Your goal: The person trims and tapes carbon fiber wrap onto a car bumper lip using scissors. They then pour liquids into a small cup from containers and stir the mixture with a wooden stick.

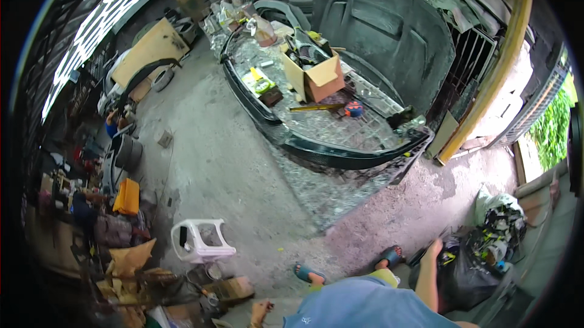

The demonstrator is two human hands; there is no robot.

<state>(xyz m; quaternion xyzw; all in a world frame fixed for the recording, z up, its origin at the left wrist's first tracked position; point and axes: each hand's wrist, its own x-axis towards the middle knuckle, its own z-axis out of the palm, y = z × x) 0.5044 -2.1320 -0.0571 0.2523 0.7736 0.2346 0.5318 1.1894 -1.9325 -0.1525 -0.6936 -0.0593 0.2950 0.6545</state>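
Note:
My left hand [261, 310] is low at the bottom edge, beside the cardboard boxes, its fingers loosely bent and nothing visible in them. To the right, my right hand [434, 247] hangs next to a black garbage bag [467, 274]. Its fingers are too small and blurred to read, and whether it touches the dark things beside it cannot be told. Ahead, a long curved black car bumper part [340, 159] lies along the edge of a low work table [365, 133]. On that table are an open cardboard box [325, 78] full of parts and an orange-and-blue tape measure [353, 109].
A white plastic stool [204, 241] stands on the concrete floor at front left. Behind the table leans a large dark car hood [380, 30]. Scrap, boxes and a yellow container [126, 196] crowd the left side. At right a yellow post [486, 78] leans near the doorway.

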